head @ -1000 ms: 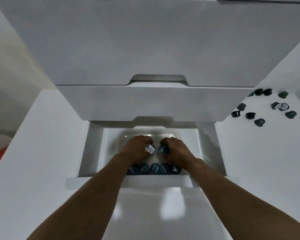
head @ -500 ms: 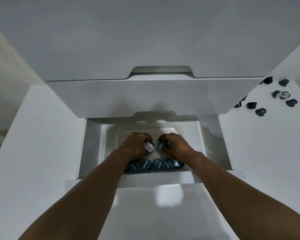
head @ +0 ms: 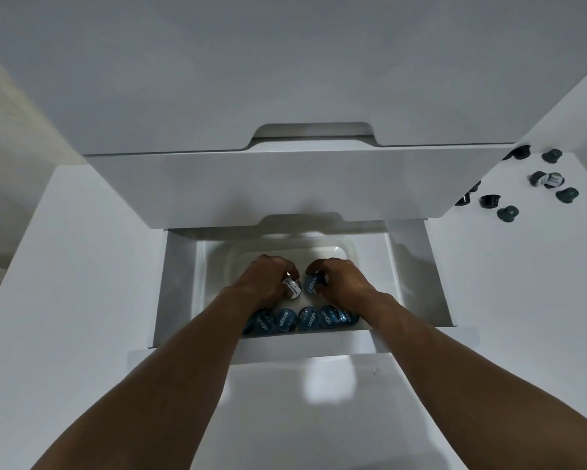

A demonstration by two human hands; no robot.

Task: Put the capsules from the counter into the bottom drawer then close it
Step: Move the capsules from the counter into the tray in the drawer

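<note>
White tabletop (head: 522, 300) carries loose capsules (head: 507, 213) while both hands, left hand (head: 268, 279) and right hand (head: 341, 283), each clamped on one inside the bottom drawer (head: 417, 283), risk toppling the front row (head: 302, 320).

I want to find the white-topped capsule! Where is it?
In the head view it is in the left hand, the white-topped capsule inside the open bottom drawer, just left of the blue capsule in the right hand.

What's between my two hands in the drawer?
Head view: a narrow bare gap of tray floor separates the left hand's white-lidded capsule from the right hand's blue capsule.
</note>
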